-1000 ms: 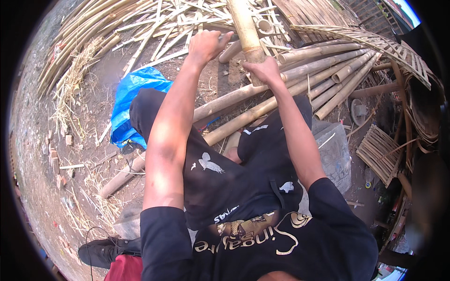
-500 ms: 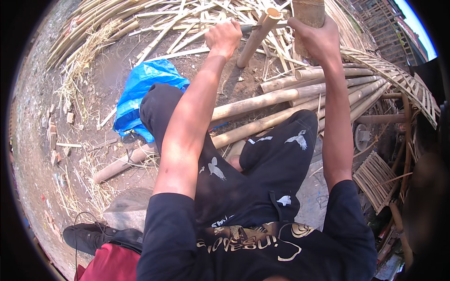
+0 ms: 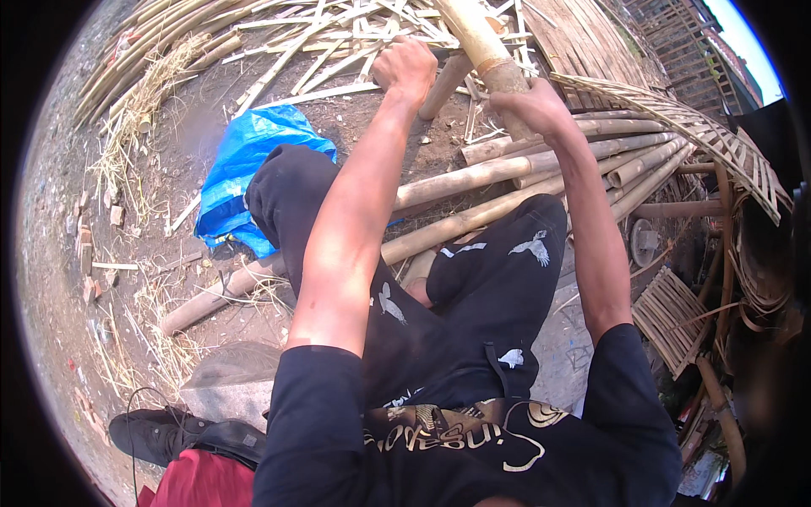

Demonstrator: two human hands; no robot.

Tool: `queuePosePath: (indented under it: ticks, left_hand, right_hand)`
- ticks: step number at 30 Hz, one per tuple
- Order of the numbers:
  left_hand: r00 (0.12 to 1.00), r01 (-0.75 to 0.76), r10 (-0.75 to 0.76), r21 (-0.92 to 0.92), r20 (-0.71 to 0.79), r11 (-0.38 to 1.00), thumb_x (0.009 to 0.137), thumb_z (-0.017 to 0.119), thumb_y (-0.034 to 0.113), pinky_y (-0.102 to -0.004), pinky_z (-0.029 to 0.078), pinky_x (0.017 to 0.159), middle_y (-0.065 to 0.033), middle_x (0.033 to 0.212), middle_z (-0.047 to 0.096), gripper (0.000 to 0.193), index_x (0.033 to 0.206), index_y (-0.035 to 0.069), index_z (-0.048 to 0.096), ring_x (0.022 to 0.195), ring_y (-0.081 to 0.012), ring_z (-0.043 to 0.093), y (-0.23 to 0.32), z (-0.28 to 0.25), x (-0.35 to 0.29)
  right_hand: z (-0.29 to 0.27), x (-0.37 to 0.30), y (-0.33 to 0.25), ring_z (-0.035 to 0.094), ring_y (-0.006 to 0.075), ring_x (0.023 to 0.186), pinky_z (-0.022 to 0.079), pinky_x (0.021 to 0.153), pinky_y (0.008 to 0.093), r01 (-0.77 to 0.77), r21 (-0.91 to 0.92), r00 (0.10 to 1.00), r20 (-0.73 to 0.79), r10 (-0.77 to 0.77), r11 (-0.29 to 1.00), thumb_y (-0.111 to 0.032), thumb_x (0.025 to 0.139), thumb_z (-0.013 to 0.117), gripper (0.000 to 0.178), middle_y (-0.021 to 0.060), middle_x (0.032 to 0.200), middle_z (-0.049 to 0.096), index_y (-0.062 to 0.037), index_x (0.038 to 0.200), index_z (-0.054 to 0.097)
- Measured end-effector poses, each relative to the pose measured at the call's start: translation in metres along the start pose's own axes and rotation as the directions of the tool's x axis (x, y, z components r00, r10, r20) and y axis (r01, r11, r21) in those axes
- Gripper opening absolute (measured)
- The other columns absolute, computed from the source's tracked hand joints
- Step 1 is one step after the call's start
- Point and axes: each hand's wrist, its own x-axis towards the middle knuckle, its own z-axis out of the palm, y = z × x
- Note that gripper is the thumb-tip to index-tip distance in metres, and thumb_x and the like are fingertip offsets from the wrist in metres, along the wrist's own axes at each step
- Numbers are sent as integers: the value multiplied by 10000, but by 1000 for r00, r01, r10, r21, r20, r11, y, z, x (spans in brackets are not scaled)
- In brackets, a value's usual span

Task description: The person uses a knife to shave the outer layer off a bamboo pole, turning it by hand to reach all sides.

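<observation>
Near the top of the view, my right hand (image 3: 536, 110) is wrapped around a thick bamboo pole (image 3: 480, 40), which leans to the upper left and runs out of the picture. My left hand (image 3: 405, 68) is closed in a fist just left of the pole. A knife was visible in that fist a moment ago; its blade is hidden now. Between the two hands, a shorter bamboo post (image 3: 445, 86) stands tilted in the ground, its top covered by the pole.
Several bamboo poles (image 3: 481, 173) lie beyond my bent legs. A blue tarp (image 3: 253, 160) lies beside my left knee. Split bamboo strips (image 3: 338, 63) cover the far ground, with a woven bamboo panel (image 3: 676, 110) at right. A black shoe (image 3: 148, 433) shows at lower left.
My right hand has moved left and nearer with the pole, which now slants over the post's top. My left fist has barely moved; the dark blade beside it has gone out of sight.
</observation>
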Motion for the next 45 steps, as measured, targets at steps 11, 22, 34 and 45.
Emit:
queuePosePath:
  ticks: [11, 22, 34, 45]
  left_hand:
    - [998, 5, -2, 37, -67, 999, 959, 449, 341, -465, 575, 656, -209, 805, 733, 453, 863, 10, 742, 763, -366, 738, -13, -6, -8]
    - [999, -6, 8, -69, 36, 998, 955, 438, 307, -483, 573, 676, -219, 824, 734, 443, 836, 14, 749, 780, -374, 739, -8, 12, -11]
    - [992, 27, -16, -86, 127, 996, 927, 469, 306, -464, 572, 686, -198, 837, 740, 411, 843, 32, 765, 808, -352, 745, 3, 5, -10]
    - [966, 152, -104, -194, 235, 969, 955, 429, 391, -492, 560, 779, -243, 941, 733, 517, 952, -3, 763, 891, -386, 727, 2, -2, -5]
  right_hand:
    - [20, -14, -14, 701, 181, 791, 565, 724, 313, 341, 82, 879, -383, -286, 937, -312, 702, 837, 507, 123, 934, 728, 35, 1039, 687]
    - [32, 13, 18, 657, 142, 717, 517, 643, 293, 30, 291, 1000, -4, -30, 956, -252, 736, 799, 377, 98, 839, 715, 51, 943, 714]
    - [56, 12, 59, 686, 216, 827, 551, 797, 333, -12, -189, 938, -342, -54, 982, -349, 653, 859, 668, 171, 971, 713, 85, 1104, 625]
    - [76, 19, 70, 725, 271, 878, 555, 824, 381, -75, -11, 989, -128, 73, 997, -343, 633, 847, 572, 210, 938, 733, 86, 982, 704]
